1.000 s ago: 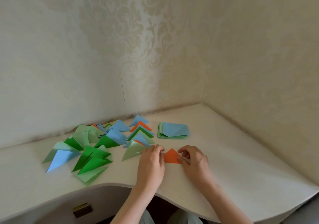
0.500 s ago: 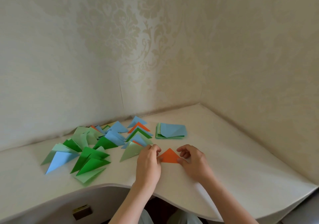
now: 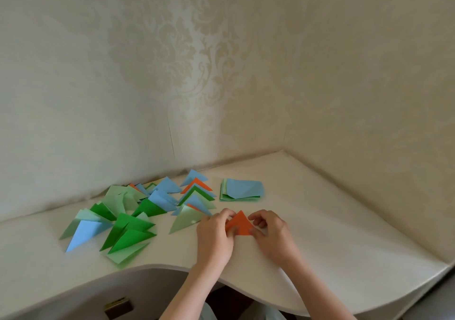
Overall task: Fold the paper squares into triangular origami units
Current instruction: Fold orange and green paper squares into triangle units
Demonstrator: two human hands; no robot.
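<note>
An orange triangle [image 3: 240, 224] lies flat on the desk [image 3: 344, 233] near its front edge, right between the two hands, apex pointing toward the back wall and its long base running left to right, parallel to that front edge. The left hand [image 3: 214, 233] sits at the triangle's left corner with fingers curled, pinching or pressing the paper there; the right hand [image 3: 272, 232] holds the right corner, thumb on the lower edge and fingers bent above (whether those fingers actually touch the paper I cannot tell). Both hands are equally near, so the next crease can be driven from either side; since the base lies across the body, a fold would likely bring one corner over to the other along that axis, one hand anchoring while the other sweeps. I judge this unit to be mid-fold, not finished. A stack of unfolded squares [image 3: 242, 189], blue on top, waits toward the back, just beyond the right hand. Finished units [image 3: 128, 231] in green, pale green, blue and orange spread over the left half of the desk, the nearest pale green one just beside the left hand.
</note>
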